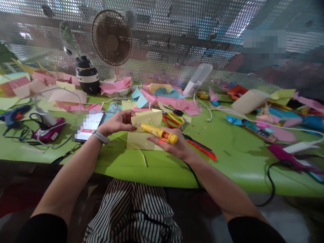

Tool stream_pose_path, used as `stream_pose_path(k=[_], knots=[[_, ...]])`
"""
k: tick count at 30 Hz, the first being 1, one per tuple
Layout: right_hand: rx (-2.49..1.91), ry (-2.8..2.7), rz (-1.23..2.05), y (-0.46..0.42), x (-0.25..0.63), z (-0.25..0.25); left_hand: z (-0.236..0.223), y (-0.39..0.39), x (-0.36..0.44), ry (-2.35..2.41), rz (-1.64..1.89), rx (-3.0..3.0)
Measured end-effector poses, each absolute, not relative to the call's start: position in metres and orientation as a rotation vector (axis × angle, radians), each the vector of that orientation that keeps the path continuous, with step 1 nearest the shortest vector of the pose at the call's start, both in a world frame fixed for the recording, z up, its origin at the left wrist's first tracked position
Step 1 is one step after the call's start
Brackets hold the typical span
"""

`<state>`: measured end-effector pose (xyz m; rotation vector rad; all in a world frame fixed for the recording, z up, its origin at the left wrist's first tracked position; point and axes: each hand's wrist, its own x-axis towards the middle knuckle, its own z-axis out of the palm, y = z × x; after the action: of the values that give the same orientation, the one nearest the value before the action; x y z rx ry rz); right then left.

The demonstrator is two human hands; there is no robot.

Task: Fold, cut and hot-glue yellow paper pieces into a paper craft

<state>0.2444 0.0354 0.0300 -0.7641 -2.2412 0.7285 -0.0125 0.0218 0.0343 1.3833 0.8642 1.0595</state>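
My right hand (174,144) is closed around a yellow hot glue gun (155,131), whose metal tip points left. A small red light glows near its grip, and a black cord hangs below the hand. With fingers pinched, my left hand (118,121) holds a folded pale-yellow paper (149,118) upright. The glue gun's tip is close to this paper; whether it touches I cannot tell. Under both hands lies a flat yellow paper sheet (141,141) on the green table (121,162). A thin pale strip (143,157) lies in front of it.
Scissors with yellow-and-red handles (174,119) and a red-and-black cutter (201,147) lie right of the hands. A phone (89,126), purple power strip (52,130) and blue glue gun (16,114) lie left. A fan (112,38), black bottle (87,76) and coloured paper pieces line the back.
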Motion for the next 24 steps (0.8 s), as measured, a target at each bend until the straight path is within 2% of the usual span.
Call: stream_pose_path(k=[24], knots=[[-0.817,-2.242,0.811,0.0382,0.2448,0.0265,0.0332,0.0220,-0.0114,0.842,1.082,1.383]])
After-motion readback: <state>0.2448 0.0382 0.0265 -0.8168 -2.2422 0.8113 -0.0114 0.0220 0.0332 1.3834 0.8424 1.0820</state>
